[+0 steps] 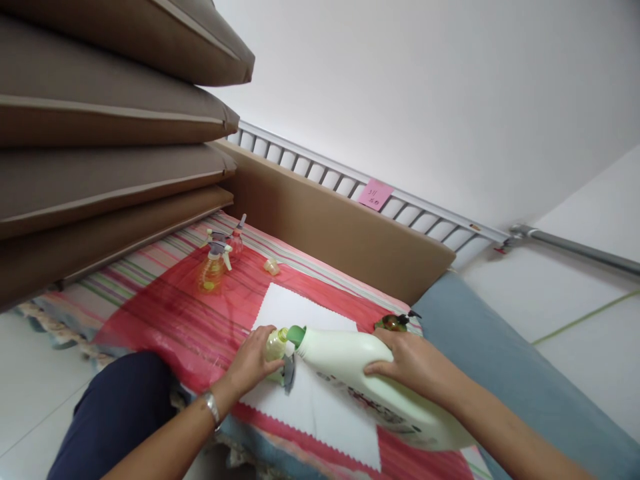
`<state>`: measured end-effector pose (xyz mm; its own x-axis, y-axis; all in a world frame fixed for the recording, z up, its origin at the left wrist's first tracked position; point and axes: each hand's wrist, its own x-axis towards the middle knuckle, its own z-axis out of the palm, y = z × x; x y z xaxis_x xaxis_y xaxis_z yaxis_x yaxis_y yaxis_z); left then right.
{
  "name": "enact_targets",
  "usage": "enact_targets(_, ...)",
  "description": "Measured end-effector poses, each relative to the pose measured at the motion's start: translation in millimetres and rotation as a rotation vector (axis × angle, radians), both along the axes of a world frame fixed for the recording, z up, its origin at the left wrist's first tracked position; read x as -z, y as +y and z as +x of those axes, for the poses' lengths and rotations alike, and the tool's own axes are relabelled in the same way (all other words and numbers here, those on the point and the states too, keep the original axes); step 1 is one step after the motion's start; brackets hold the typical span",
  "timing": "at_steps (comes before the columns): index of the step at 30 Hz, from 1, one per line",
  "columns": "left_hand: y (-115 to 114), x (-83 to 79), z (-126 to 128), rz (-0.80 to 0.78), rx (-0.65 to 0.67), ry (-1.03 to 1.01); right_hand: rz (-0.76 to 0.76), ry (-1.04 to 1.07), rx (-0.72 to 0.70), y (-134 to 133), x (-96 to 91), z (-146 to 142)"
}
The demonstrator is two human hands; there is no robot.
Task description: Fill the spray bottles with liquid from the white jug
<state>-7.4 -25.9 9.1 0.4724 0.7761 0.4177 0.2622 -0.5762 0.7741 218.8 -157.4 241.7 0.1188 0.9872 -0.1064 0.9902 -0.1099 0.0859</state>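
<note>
My right hand (410, 363) grips a large white jug (370, 380) with a green neck, tipped over toward the left. The jug's green mouth meets the top of a small clear bottle (276, 347) with yellowish liquid, which my left hand (253, 363) holds upright. A grey sprayer head (289, 373) hangs beside that bottle. Both sit over a white cloth (310, 400) spread on a red striped mat (170, 313).
Two spray bottles (216, 263) and a small pale cap (271, 267) stand farther back on the mat. A dark pump bottle (395, 322) lies behind the jug. Brown cushions (100, 133) stack at left, a cardboard panel (340, 233) behind, a blue mattress (500, 373) at right.
</note>
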Motion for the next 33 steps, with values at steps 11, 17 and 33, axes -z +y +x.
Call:
enact_targets(11, -2, 0.2, 1, 0.008, 0.014, 0.037, -0.020, -0.044, -0.013, 3, -9.6, -3)
enact_targets(17, -2, -1.1, 1, 0.002, 0.018, 0.036, -0.026, -0.064, -0.007, 3, -11.3, -5)
enact_targets(33, -3, -2.0, 0, -0.002, 0.028, 0.032, -0.068, -0.109, -0.020, 7, -25.5, -18)
